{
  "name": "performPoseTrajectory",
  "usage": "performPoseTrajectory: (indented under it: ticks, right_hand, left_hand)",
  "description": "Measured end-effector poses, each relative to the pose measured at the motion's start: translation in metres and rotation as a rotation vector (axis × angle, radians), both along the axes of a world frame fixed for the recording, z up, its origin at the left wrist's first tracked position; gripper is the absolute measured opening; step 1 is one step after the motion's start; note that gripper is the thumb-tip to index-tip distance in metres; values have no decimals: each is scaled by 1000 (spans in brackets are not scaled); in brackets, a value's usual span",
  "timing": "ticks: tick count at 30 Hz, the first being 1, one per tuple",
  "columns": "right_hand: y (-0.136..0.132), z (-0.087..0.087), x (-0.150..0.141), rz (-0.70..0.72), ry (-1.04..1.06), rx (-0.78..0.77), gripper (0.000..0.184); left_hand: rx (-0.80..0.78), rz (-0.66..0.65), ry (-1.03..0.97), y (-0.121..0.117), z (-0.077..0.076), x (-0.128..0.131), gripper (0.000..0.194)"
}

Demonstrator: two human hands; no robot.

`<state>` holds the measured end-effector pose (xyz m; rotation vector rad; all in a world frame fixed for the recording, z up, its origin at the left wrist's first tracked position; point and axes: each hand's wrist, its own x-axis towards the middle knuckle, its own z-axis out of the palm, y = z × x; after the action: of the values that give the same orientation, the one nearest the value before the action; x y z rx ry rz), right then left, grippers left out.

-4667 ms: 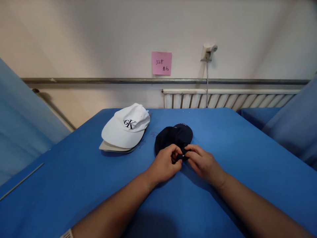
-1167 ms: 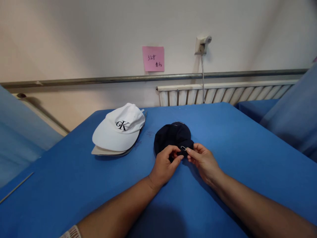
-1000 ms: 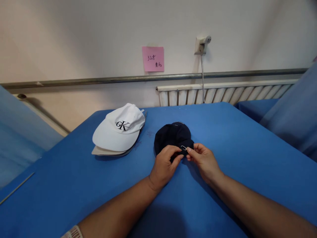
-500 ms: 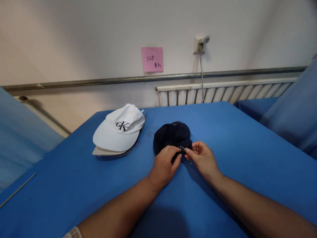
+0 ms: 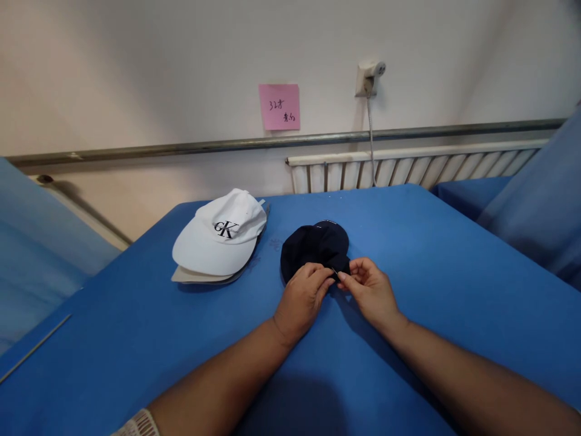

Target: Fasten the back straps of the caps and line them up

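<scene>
A dark navy or black baseball cap (image 5: 306, 245) lies on the blue-covered table, its brim at the far side and its back edge toward me. My left hand (image 5: 298, 298) pinches the cap's near edge, fingers and thumb pressed together. From the right, my right hand (image 5: 371, 293) grips the strap end, with the thumb on a small metal buckle (image 5: 334, 272). Only a thin glint of that buckle shows between my fingertips. The strap itself is mostly hidden by both hands.
To the left sits a white cap (image 5: 218, 239) with black letters, stacked on other caps. A thin rod (image 5: 35, 348) lies at the table's left side. Behind are a wall rail (image 5: 195, 147), a radiator (image 5: 399, 163) and a plugged-in cord (image 5: 371, 139). Blue curtains (image 5: 36, 242) hang on both sides.
The buckle, earlier showing as a silver loop, has turned and now appears as a thin line. My left fingers have closed nearer to my right hand. The white cap stays put.
</scene>
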<state>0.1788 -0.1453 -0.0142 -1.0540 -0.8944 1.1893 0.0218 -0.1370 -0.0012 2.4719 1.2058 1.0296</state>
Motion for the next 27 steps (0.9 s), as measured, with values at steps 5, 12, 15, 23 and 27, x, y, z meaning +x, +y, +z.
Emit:
performPoseTrajectory:
  ticks: [5, 12, 15, 23, 27]
  right_hand:
    - [1, 1, 0, 5, 29, 0, 39]
    - [4, 2, 2, 9, 50, -47, 42]
    - [4, 1, 1, 0, 49, -34, 42]
    - [5, -3, 1, -3, 44, -24, 40]
    - [3, -2, 1, 2, 30, -15, 40]
  left_hand:
    - [-64, 73, -102, -1, 0, 0, 13]
    - [-26, 38, -82, -1, 1, 0, 10]
    - [-46, 20, -59, -1, 2, 0, 10]
    - [-68, -35, -70, -2, 2, 0, 13]
    - [-63, -41, -60, 0, 2, -1, 14]
